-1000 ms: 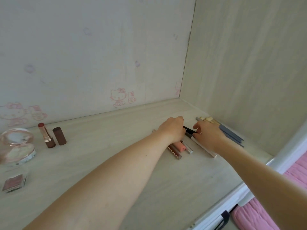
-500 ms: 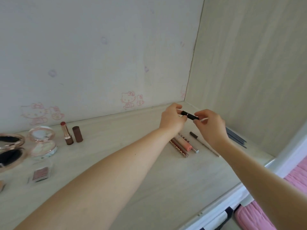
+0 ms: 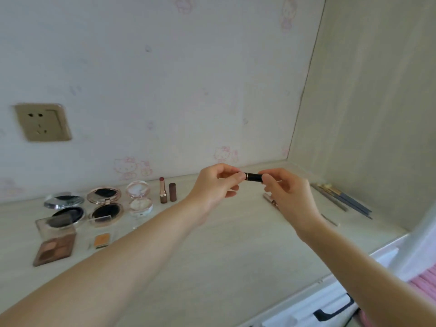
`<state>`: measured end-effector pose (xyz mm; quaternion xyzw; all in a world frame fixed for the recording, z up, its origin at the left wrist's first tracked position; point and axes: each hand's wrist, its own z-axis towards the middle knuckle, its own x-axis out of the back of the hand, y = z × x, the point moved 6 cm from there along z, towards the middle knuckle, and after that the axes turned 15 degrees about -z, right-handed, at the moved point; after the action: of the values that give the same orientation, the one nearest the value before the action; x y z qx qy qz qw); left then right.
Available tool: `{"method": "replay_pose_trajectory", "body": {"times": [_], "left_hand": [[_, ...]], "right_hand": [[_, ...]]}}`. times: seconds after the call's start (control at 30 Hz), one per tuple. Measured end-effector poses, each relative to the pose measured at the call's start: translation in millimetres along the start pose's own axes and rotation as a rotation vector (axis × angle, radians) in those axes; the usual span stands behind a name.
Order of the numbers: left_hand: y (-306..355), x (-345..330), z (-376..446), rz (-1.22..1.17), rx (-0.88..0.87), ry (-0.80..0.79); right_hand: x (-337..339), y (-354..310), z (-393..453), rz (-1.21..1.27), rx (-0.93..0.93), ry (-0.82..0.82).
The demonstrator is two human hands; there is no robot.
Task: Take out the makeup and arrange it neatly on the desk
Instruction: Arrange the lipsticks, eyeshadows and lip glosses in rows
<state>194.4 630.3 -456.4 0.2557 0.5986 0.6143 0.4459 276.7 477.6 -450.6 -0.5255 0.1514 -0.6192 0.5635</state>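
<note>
A short black tube with a gold ring (image 3: 253, 177) is held level above the desk (image 3: 236, 251), one end pinched by my left hand (image 3: 218, 185) and the other by my right hand (image 3: 286, 193). On the desk at the left lie open compacts (image 3: 105, 205), a round powder case (image 3: 139, 199), eyeshadow palettes (image 3: 55, 247) and an open red lipstick (image 3: 162, 190) with its brown cap (image 3: 172, 191) beside it. Slim pencils and brushes (image 3: 342, 200) lie at the right by the side wall. More pens are partly hidden behind my right hand.
The desk sits in a corner, with a wallpapered back wall and a wooden side panel (image 3: 368, 114) on the right. A wall socket (image 3: 42, 122) is at the left. The desk's front edge (image 3: 330, 277) runs along the lower right, with pink fabric beyond.
Both hands lifted the black tube off the desk and brought it up and left. The view swung left, so the compacts and socket came into sight.
</note>
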Motion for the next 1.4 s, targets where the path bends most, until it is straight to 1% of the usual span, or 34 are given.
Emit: {"method": "replay_pose_trajectory", "body": {"times": [0.13, 0.23, 0.3, 0.37, 0.47, 0.6, 0.7, 0.83, 0.93, 1.0, 1.1, 1.27, 1.33, 1.4], "left_hand": [[14.5, 38.4, -38.9, 0.045, -0.027, -0.022], [21.3, 67.4, -64.1, 0.205, -0.078, -0.038], [22.5, 86.6, -78.7, 0.323, -0.114, -0.060], [19.5, 108.4, -92.7, 0.402, -0.103, -0.082], [10.1, 135.3, -112.5, 0.481, -0.040, -0.111], [5.0, 168.4, -138.6, 0.614, -0.042, -0.096], [4.0, 187.3, -152.2, 0.723, -0.084, -0.038], [-4.0, 202.0, -163.1, 0.840, -0.148, -0.037], [-10.1, 216.2, -164.9, 0.948, -0.151, -0.033], [-13.9, 225.1, -167.4, 1.027, -0.165, -0.003], [-16.4, 228.7, -175.6, 1.034, -0.253, 0.037], [-12.6, 225.8, -178.7, 1.168, -0.367, -0.018], [-10.3, 225.1, -179.3, 1.185, -0.365, -0.018], [-10.5, 225.5, -180.6, 1.169, -0.318, -0.018]], "right_hand": [[-33.0, -32.0, -27.2, 0.062, 0.009, -0.110], [-64.3, -52.7, -48.4, 0.052, 0.044, -0.216], [-85.0, -63.3, -61.7, 0.062, 0.067, -0.258], [-106.7, -73.5, -74.6, 0.066, 0.092, -0.285], [-133.4, -84.5, -95.3, 0.081, 0.112, -0.334], [-167.9, -95.2, -121.4, 0.099, 0.120, -0.394], [-189.6, -99.1, -133.1, 0.135, 0.112, -0.418], [-212.0, -101.9, -142.7, 0.192, 0.090, -0.424], [-225.3, -104.3, -148.4, 0.205, 0.123, -0.423], [-233.9, -105.5, -151.8, 0.209, 0.149, -0.435], [-243.9, -103.6, -155.3, 0.204, 0.161, -0.490], [-248.7, -100.7, -155.4, 0.200, 0.209, -0.518], [-247.1, -102.1, -155.9, 0.205, 0.235, -0.515], [-245.1, -104.0, -157.1, 0.208, 0.268, -0.518]]}}
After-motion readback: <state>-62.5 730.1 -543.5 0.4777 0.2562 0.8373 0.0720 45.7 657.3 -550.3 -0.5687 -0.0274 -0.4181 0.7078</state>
